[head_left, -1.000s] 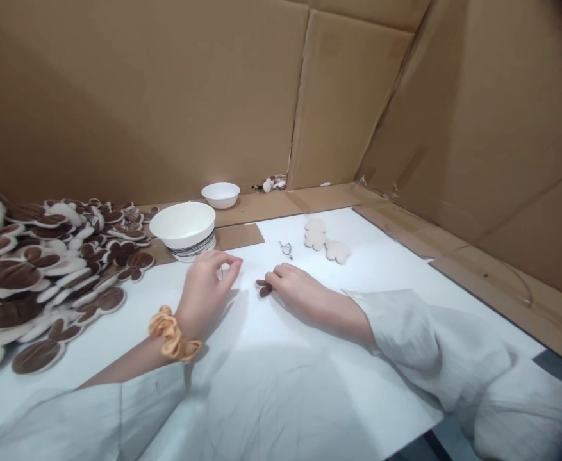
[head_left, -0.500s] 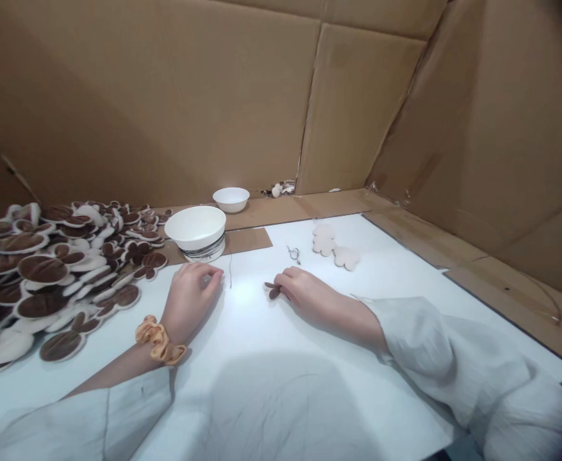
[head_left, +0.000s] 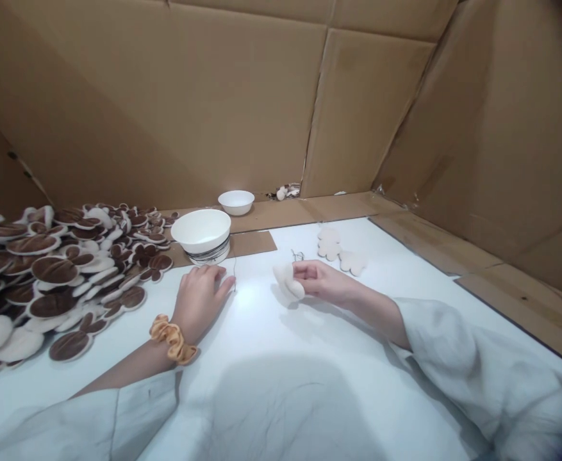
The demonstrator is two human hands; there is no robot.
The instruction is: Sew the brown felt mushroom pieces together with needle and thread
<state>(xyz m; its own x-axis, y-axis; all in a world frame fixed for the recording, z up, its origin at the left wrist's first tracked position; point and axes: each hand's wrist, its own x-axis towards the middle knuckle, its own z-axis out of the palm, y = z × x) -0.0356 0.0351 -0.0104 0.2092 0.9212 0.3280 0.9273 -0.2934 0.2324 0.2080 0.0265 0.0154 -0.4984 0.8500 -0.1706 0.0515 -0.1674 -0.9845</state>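
Note:
My right hand (head_left: 322,282) is closed on a small white plush piece (head_left: 289,285), held just above the white sheet. At the left, my left hand (head_left: 201,294) rests on the sheet in front of the large white bowl (head_left: 200,232). Its thumb and forefinger are apart, with the end of a thin dark thread (head_left: 234,276) beside the thumb tip; whether they touch it is unclear. Dark thread is wound round the bowl's lower part. A small tangle of dark thread (head_left: 298,255) lies just behind my right hand.
A pile of brown and white plush pieces (head_left: 54,270) covers the left side. Pale scalloped pieces (head_left: 329,244) lie right of centre. A smaller white bowl (head_left: 236,202) stands behind, near scraps (head_left: 288,191) at the cardboard wall (head_left: 242,96).
The piece in my right hand was showing a brown side low on the sheet; now it is turned to white and raised. My left thumb and forefinger have parted, nearer the thread.

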